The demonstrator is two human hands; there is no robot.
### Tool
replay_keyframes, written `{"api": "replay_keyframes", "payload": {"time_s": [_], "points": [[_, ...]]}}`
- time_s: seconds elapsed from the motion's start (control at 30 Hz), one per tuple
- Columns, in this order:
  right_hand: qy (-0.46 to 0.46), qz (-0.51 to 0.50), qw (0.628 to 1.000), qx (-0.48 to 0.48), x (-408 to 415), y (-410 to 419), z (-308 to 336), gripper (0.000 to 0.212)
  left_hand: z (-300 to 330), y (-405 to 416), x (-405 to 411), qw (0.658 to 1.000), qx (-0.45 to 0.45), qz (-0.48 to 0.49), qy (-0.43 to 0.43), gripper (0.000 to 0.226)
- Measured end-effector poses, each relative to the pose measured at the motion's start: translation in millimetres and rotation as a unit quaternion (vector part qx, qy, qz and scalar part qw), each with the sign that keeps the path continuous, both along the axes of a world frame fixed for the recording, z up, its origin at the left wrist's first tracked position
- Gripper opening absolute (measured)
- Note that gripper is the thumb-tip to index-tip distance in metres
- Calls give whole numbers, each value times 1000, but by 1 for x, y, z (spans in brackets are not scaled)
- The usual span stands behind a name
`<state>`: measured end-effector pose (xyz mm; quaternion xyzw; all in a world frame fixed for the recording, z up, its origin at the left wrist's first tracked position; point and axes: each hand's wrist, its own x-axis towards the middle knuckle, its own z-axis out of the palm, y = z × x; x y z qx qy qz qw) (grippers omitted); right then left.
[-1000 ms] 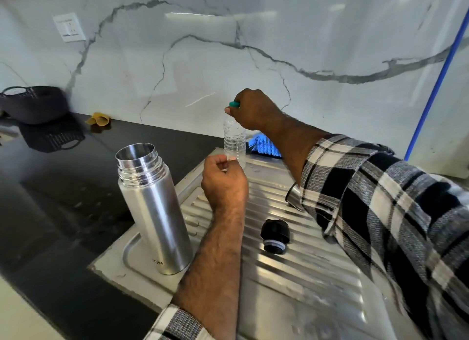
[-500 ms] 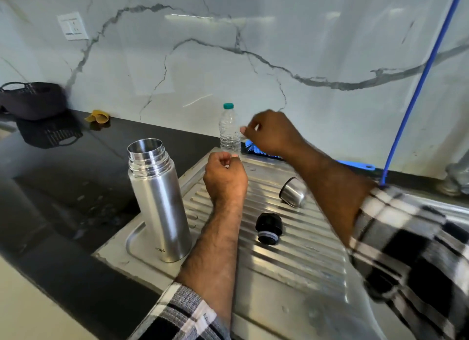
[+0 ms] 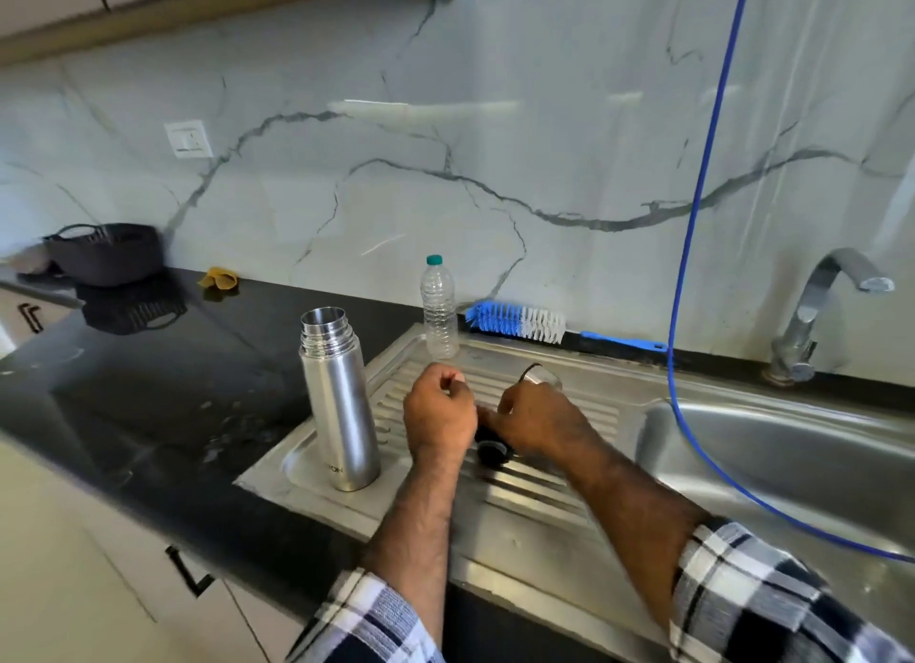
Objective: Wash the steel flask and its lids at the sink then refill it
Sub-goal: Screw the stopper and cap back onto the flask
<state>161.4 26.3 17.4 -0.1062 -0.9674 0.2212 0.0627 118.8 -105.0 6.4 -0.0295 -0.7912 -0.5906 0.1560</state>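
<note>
The steel flask (image 3: 339, 405) stands upright and open-mouthed at the left end of the drainboard (image 3: 539, 509). Just right of it, my left hand (image 3: 438, 417) hovers in a loose fist with nothing visible in it. My right hand (image 3: 537, 422) lies low over the black inner lid (image 3: 491, 448), fingers curled onto its upper end; only the lid's lower end shows. The steel cup lid (image 3: 543, 375) lies on its side behind my right hand, partly hidden.
A clear plastic bottle (image 3: 438, 311) with a green cap stands at the drainboard's back edge. A blue and white bottle brush (image 3: 515, 321) lies along the wall. Sink basin (image 3: 792, 444), tap (image 3: 817, 316) and a hanging blue hose (image 3: 690, 246) are at right. A dark basket (image 3: 106, 254) sits far left.
My right hand let go of the plastic bottle's cap, swung back and down, and now rests on the black inner lid. My left hand stayed fisted. The view pulled back and rightward.
</note>
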Motion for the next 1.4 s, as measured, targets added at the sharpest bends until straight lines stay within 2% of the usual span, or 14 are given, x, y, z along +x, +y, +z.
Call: {"api": "replay_keyframes", "payload": {"time_s": [0.2, 0.3, 0.4, 0.5, 0.63, 0.7, 0.8, 0.87, 0.97, 1.13, 1.3, 1.4], "points": [[-10, -14, 995, -97, 17, -12, 11, 52, -6, -15, 28, 1000, -21, 6, -20, 11], [17, -33, 983, -178, 33, 3, 16, 45, -2, -25, 43, 999, -33, -5, 14, 8], [63, -54, 919, -387, 59, 30, 20, 31, 3, -35, 62, 996, -24, 8, 85, 10], [78, -61, 878, -469, 89, 47, 21, 31, 0, -48, 83, 988, -16, 97, 118, 24], [56, -63, 876, -475, 111, 46, 20, 38, -1, -68, 93, 969, 18, 209, 130, 40], [49, -59, 876, -476, 118, 41, 19, 38, 2, -81, 90, 960, 36, 253, 113, 58], [51, -55, 873, -483, 123, 36, 16, 42, 7, -101, 74, 958, -13, 284, 39, 96], [53, -55, 868, -491, 125, 37, 15, 45, 11, -109, 63, 964, -63, 260, 11, 108], [61, -61, 857, -507, 132, 44, 16, 47, 16, -115, 47, 969, -107, 222, 13, 101], [71, -74, 852, -513, 146, 63, 13, 50, 30, -117, 31, 974, -75, 214, -9, 67], [99, -56, 845, -523, 162, 88, 12, 58, 29, -115, 22, 975, -62, 212, 6, 69], [138, -66, 852, -501, 171, 103, 15, 49, 36, -89, 37, 983, -67, 170, 16, 62]]}}
